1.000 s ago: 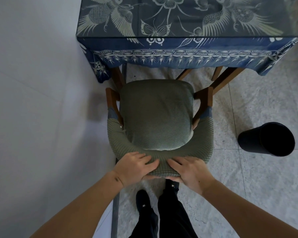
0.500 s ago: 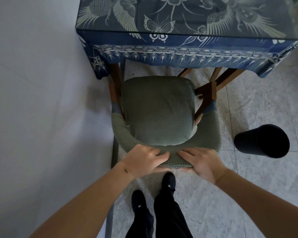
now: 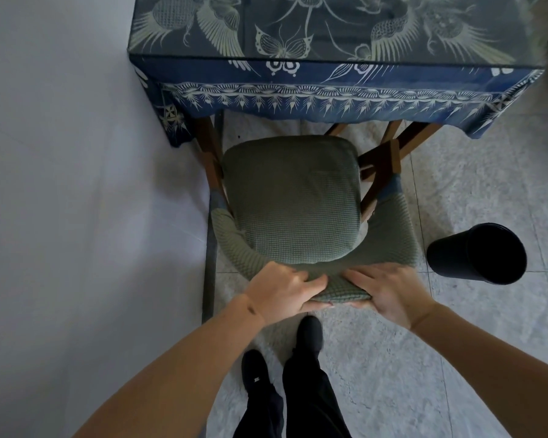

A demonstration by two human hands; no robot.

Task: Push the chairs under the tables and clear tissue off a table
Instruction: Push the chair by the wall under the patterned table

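- The wall fills the side beyond the left fingers, pale and plain.
- The floor is grey mottled tile, lying under and behind the fingers.
- The bench stands ahead of the fingers, well past their tips, covered by a blue cloth printed with white birds and a butterfly; the cloth's patterned edge hangs down the near side.
- The chair sits between the fingers and the bench. Its green padded seat is still almost wholly out in front of the cloth's edge, with only the wooden front legs and arm ends reaching beneath it.
- The bin, a dark round tube, stands on the floor just beyond the right fingers, apart from the chair.
- The left hand grips the top of the chair's curved back: fingers curled over the green cover, thumb underneath.
- The right hand grips the same rail just beside the left, fingers laid over the top and thumb tucked below.
- Two black shoes and dark trouser legs stand on the floor below the fingers.
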